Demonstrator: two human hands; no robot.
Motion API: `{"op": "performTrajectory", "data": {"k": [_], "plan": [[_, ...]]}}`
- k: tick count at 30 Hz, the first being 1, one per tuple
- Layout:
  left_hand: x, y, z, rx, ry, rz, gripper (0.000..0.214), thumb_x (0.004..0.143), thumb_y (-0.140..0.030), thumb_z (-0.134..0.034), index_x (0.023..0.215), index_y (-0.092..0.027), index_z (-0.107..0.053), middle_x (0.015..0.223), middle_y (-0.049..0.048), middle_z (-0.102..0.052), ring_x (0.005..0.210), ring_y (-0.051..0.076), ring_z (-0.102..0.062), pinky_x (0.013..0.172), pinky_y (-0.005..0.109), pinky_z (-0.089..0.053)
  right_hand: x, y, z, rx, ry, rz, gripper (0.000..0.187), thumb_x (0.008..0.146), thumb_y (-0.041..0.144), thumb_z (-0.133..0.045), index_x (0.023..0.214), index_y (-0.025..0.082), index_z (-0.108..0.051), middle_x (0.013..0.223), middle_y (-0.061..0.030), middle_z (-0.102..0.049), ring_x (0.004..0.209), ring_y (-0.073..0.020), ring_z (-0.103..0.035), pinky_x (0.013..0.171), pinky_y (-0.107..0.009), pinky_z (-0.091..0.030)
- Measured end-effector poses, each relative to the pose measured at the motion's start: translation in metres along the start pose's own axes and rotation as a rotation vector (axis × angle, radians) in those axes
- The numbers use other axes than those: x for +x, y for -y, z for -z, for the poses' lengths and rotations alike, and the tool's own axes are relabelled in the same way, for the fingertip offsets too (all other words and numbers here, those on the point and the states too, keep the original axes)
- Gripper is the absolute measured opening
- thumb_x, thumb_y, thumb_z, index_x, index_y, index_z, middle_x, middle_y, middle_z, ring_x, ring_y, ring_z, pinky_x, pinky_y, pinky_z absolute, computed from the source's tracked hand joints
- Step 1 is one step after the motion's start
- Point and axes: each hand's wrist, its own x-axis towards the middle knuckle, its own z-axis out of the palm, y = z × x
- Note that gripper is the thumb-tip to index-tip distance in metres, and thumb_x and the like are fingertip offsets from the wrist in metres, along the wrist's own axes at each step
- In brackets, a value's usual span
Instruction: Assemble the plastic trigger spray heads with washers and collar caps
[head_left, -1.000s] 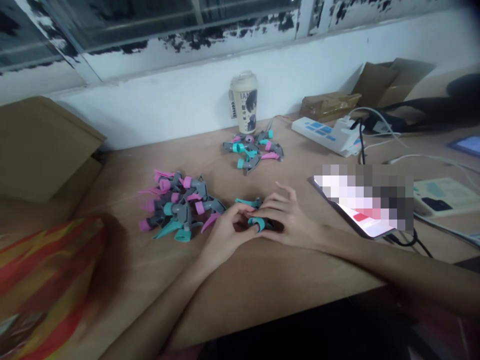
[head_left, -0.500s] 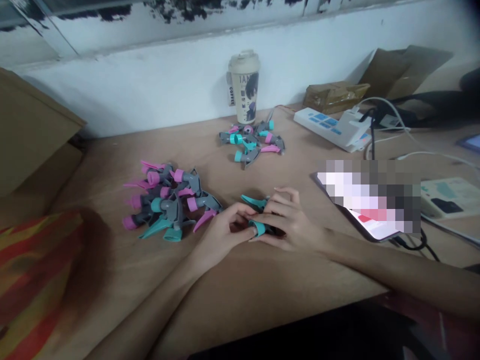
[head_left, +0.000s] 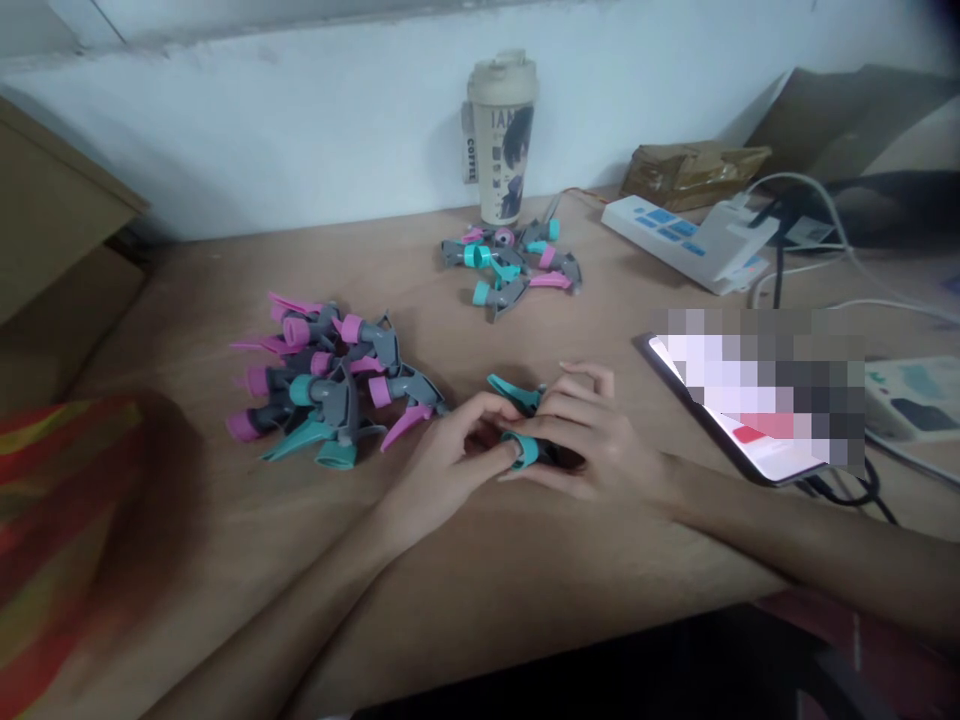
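Observation:
Between my two hands is a spray bottle trigger head (head_left: pixel 523 451) with a teal collar and teal lever; its grey body is mostly covered by fingers. My left hand (head_left: pixel 457 450) is closed on it, the thumb at the opening of the teal collar. Around the body from the other side wraps my right hand (head_left: pixel 589 430), its little-finger side partly raised. To the left of my hands lies a pile of grey trigger heads (head_left: pixel 326 380) with pink or teal collars and levers. A smaller group of trigger heads (head_left: pixel 510 265) lies farther back.
A lidded coffee cup (head_left: pixel 504 140) stands against the wall. At the right are a lit phone (head_left: pixel 720 400), a white power strip (head_left: pixel 667 235) with cables and a taped cardboard box (head_left: pixel 690 170). Cardboard (head_left: pixel 60 210) and a red-yellow striped bag (head_left: pixel 60 540) occupy the left side.
The camera view has tilted down and shifted slightly. Both hands keep hold of the teal trigger head in nearly the same pose; the piles look unchanged.

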Motion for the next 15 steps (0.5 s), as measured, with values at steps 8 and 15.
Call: {"op": "performTrajectory", "data": {"k": [8,15], "plan": [[-0.001,-0.011,0.002,-0.104,0.067,0.080,0.020,0.073,-0.014,-0.063,0.091,-0.017,-0.055,0.082,-0.0003,-0.057,0.075,0.012,-0.055,0.063,0.022,-0.044,-0.001,0.003,0.002,0.025,-0.003,-0.020,0.019,0.079,0.039,-0.062,0.088,0.022,-0.063,0.072,0.0022,-0.058,0.076,-0.0134,-0.054,0.098,-0.042,-0.026],[-0.002,-0.001,-0.005,-0.145,0.011,0.083,0.018,0.079,-0.025,-0.059,0.094,-0.020,-0.050,0.073,-0.0026,-0.052,0.060,0.010,-0.051,0.054,0.022,-0.045,-0.001,0.001,0.001,0.039,-0.033,-0.068,0.019,0.078,0.039,-0.063,0.087,0.022,-0.064,0.073,0.0017,-0.058,0.076,-0.0135,-0.053,0.097,-0.042,-0.028]]}}
